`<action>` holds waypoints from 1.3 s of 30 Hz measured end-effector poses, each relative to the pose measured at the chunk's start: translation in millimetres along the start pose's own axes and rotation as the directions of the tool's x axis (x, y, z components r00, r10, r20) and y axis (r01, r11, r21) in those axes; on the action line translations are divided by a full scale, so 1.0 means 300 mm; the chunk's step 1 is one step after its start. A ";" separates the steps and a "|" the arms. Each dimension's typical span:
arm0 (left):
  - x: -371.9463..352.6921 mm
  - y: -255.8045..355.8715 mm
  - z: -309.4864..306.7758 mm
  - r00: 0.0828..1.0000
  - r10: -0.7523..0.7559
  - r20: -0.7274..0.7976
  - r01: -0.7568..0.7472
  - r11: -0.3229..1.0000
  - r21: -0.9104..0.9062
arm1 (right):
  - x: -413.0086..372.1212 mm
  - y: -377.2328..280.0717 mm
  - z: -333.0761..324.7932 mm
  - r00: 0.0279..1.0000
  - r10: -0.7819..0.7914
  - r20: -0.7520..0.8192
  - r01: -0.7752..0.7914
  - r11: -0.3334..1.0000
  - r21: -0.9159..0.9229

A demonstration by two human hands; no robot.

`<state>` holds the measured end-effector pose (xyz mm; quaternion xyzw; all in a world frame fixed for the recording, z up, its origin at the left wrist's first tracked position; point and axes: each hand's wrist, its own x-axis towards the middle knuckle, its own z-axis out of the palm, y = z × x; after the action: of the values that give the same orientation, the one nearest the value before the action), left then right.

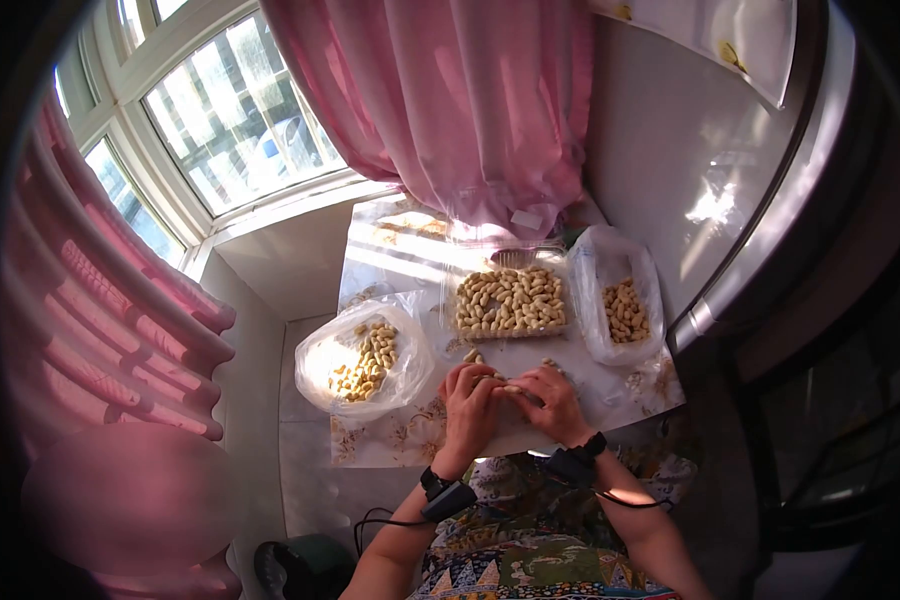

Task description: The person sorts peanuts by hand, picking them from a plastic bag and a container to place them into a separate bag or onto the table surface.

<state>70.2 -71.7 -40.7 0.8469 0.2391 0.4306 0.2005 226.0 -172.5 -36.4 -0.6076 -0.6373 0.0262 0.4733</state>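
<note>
Both hands meet over the near part of the table, below a clear tray full of unshelled peanuts point(511, 302). My left hand point(468, 402) has its fingers bent around a peanut, whose end shows near the fingertips. My right hand point(550, 403) is closed beside it, fingertips almost touching those of the left; what it pinches is too small to make out. A peanut point(474, 356) lies just above my left hand, another point(550, 363) just above my right. An open plastic bag with peanuts point(374, 352) is on the left, and a second bag with peanuts point(626, 312) on the right.
The table point(400, 440) has a flowered cover and stands against a wall by the window point(240, 120). Pink curtains point(450, 100) hang behind it and at the left. Black bands with small boxes and cables are on both wrists. A dark bin-like object point(305, 565) stands lower left.
</note>
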 end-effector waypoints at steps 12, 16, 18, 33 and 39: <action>0.002 0.019 -0.024 0.998 -0.065 0.021 0.066 0.998 -0.010 | 0.003 -0.011 -0.004 0.980 0.164 -0.110 -0.159 0.986 0.055; -0.009 0.006 -0.013 0.994 -0.103 -0.020 0.103 0.995 0.001 | 0.005 -0.009 -0.005 0.977 0.175 -0.118 -0.171 0.984 0.045; -0.010 -0.005 -0.011 0.993 -0.119 -0.025 0.119 0.993 0.008 | 0.011 -0.011 -0.004 0.981 0.151 -0.123 -0.149 0.989 0.026; -0.014 -0.022 0.011 0.995 -0.081 -0.065 0.081 0.997 -0.008 | 0.156 0.041 -0.104 0.929 0.179 -0.325 -0.201 0.979 -0.036; -0.022 -0.026 0.011 0.993 -0.118 -0.028 0.117 0.993 -0.018 | 0.221 0.070 -0.117 0.928 0.048 -0.369 -0.133 0.969 -0.209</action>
<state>67.8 -69.7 -50.9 0.8232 0.2879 0.4325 0.2290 276.4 -133.0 8.2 -0.6815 -0.5093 -0.1381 0.5070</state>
